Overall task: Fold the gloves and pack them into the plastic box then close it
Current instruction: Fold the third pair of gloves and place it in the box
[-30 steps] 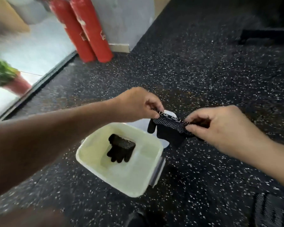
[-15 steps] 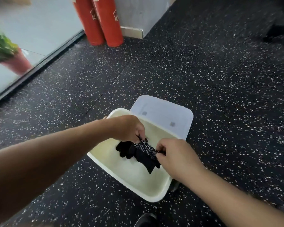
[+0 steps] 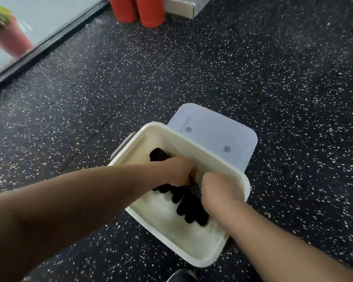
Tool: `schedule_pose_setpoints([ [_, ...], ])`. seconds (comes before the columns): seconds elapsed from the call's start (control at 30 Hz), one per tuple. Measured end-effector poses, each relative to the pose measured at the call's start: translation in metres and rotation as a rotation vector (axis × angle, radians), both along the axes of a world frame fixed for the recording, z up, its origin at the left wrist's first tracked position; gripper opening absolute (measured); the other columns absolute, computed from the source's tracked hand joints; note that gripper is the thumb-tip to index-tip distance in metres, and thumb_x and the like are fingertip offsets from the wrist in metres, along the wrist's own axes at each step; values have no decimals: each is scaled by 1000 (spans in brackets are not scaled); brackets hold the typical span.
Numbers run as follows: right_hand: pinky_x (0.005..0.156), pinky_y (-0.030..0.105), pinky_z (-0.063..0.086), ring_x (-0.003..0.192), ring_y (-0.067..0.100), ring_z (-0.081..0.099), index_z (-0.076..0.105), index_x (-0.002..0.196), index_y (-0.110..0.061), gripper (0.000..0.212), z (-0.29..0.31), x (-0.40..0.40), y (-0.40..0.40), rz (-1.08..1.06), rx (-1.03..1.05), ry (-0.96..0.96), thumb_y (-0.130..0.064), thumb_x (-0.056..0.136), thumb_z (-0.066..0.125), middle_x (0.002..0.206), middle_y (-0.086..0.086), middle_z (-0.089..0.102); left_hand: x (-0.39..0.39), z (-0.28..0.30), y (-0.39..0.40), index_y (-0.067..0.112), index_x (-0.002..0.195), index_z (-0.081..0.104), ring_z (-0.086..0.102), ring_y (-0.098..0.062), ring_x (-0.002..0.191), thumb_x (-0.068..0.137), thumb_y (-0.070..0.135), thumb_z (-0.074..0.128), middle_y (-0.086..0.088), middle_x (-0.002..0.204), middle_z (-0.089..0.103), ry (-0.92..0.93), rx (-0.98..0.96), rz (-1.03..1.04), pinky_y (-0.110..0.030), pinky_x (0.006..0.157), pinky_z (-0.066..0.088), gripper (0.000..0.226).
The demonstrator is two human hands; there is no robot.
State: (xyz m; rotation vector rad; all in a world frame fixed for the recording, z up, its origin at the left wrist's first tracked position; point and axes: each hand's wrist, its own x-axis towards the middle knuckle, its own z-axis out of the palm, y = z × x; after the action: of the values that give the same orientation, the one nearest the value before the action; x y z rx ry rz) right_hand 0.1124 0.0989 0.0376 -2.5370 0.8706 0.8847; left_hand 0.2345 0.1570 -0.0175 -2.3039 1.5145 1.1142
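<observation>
A cream plastic box (image 3: pixel 194 147) stands open on the speckled black floor. Its translucent lid (image 3: pixel 212 135) lies flat behind it. Both my hands are down inside the box. My left hand (image 3: pixel 177 171) and my right hand (image 3: pixel 218 186) pinch the folded black glove (image 3: pixel 192 208), whose fingers point toward the box's near corner. A strip of its white-dotted side shows between my hands. Another black glove (image 3: pixel 158 154) lies at the box's far left, partly hidden under my left hand.
Two red cylinders (image 3: pixel 139 9) stand by a white wall base at the top. A potted plant (image 3: pixel 6 31) sits beyond a glass edge at the upper left. A dark shoe tip (image 3: pixel 181 275) shows at the bottom edge.
Both hands carried the folded glove from above the lid's edge down into the box, beside the first glove. The camera view has tilted down and come closer.
</observation>
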Motion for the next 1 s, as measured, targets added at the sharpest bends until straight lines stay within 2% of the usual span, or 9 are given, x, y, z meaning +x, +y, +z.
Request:
schedule_pose_setpoints([
  [0.13, 70, 30, 42, 104, 26, 63, 66, 112, -12, 33, -8, 6, -7, 18, -24, 17, -1, 85, 50, 112, 8, 68, -7, -11, -4, 17, 109, 65, 62, -27, 75, 90, 22, 51, -8, 95, 71, -112, -1, -57, -35, 69, 53, 24],
  [0.27, 69, 31, 41, 102, 26, 64, 64, 112, -11, 31, -12, 4, -4, 76, -33, -20, -2, 85, 52, 111, 8, 68, -7, -11, -5, 15, 115, 58, 64, -26, 95, 95, 30, 50, -5, 111, 66, -203, -79, -69, -32, 70, 42, 27],
  [0.43, 90, 41, 40, 109, 31, 54, 56, 120, -6, 32, -9, -14, 19, 357, -118, -53, -9, 90, 45, 119, 17, 58, -1, -2, 10, 15, 105, 59, 61, -27, 99, 91, 21, 53, -4, 112, 59, -211, -275, 86, -36, 80, 49, 16],
  [0.53, 92, 42, 37, 114, 33, 47, 50, 129, 0, 38, -25, -17, 35, 298, -18, 49, -10, 94, 37, 127, 21, 48, -8, -6, 21, 14, 104, 63, 56, -24, 106, 93, 16, 47, -5, 111, 62, -155, -253, -142, -37, 92, 46, 19],
  [0.6, 96, 41, 36, 120, 35, 40, 37, 140, 2, 46, -37, -11, 36, 209, -8, 97, -15, 97, 35, 138, 22, 37, -18, -14, 28, 13, 114, 63, 51, -23, 118, 92, 13, 50, -4, 121, 60, -92, -276, -319, -35, 101, 41, 26],
  [0.73, 106, 39, 33, 133, 37, 31, 14, 148, 5, 67, -48, -5, 29, -22, 77, 179, -22, 95, 46, 151, 24, 19, -27, -25, 35, 13, 139, 44, 27, -22, 141, 92, 15, 49, -7, 148, 38, -67, -278, -340, -34, 116, 23, 47],
  [0.8, 107, 41, 33, 134, 38, 30, 15, 149, 3, 71, -50, -1, 27, -56, 114, 212, -24, 93, 49, 151, 24, 21, -25, -28, 36, 17, 139, 42, 24, -24, 143, 92, 18, 48, -9, 154, 29, -97, -285, -320, -35, 117, 23, 48],
  [0.9, 105, 47, 36, 135, 40, 28, 21, 150, -2, 70, -44, 5, 25, 57, 200, 274, -20, 90, 54, 150, 21, 25, -21, -28, 35, 23, 141, 39, 22, -25, 144, 92, 20, 45, -8, 158, 20, -100, -251, -303, -35, 118, 16, 49],
  [1.0, 106, 47, 36, 139, 37, 27, 16, 148, 4, 68, -39, 5, 22, -24, 188, 234, -20, 94, 50, 152, 21, 26, -23, -26, 35, 25, 146, 31, 16, -23, 147, 94, 20, 42, -8, 160, 14, -132, -238, -315, -35, 120, 9, 54],
])
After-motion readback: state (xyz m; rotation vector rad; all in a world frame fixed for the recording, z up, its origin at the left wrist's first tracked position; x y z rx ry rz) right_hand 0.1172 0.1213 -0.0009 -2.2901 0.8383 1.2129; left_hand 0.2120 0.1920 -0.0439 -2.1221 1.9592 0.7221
